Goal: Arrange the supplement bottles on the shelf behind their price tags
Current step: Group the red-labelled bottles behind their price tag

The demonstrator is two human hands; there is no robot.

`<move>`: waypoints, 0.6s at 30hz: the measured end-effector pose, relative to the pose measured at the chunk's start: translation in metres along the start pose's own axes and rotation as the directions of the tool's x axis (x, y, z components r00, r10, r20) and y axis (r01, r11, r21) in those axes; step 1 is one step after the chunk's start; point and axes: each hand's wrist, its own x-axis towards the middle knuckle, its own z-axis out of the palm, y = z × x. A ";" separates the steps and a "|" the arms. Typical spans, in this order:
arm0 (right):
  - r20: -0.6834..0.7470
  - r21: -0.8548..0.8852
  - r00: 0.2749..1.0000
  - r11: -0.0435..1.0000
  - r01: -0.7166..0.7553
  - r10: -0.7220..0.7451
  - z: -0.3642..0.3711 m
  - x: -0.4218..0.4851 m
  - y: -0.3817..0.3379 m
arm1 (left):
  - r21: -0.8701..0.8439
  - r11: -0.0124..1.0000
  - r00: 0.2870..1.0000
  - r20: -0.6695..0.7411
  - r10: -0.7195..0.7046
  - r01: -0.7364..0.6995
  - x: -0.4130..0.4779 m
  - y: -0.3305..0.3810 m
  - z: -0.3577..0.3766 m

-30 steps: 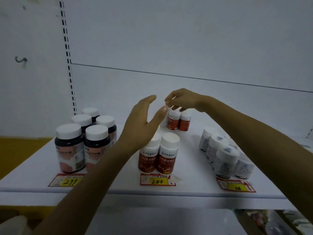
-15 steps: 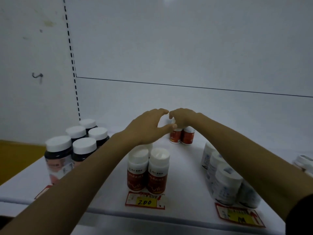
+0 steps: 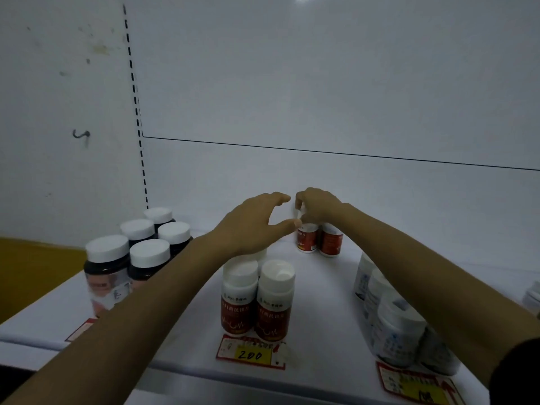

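Note:
Two red-labelled supplement bottles with white caps stand side by side far back on the white shelf. My right hand is curled over their caps and grips them from above. Just left of them my left hand is spread in a C shape, its thumb tip against the left bottle. At the shelf's front, two more red bottles stand behind a red-and-yellow price tag marked 200, with another cap partly hidden behind them under my left wrist.
Several dark bottles with white caps are grouped at the left behind a tag half hidden by my forearm. Several white bottles line the right behind another tag. The shelf's white back panel rises close behind.
Both hands have reached further back and lower onto the far red bottles. The left hand has gone from upright and flat to curved beside them. My head has moved closer.

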 end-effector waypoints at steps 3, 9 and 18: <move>-0.048 0.127 0.999 0.992 0.004 0.002 0.004 0.003 -0.001 | -0.002 1.000 1.000 0.009 -0.007 0.007 0.000 -0.002 0.001; -0.096 0.456 0.995 0.888 0.062 -0.020 -0.023 -0.013 -0.013 | -0.033 0.998 0.997 -0.058 -0.047 0.045 0.007 -0.008 -0.003; -0.132 0.776 0.982 0.602 0.189 -0.138 -0.142 -0.067 -0.033 | -0.515 0.855 0.993 -0.053 -0.107 0.065 0.015 -0.003 -0.008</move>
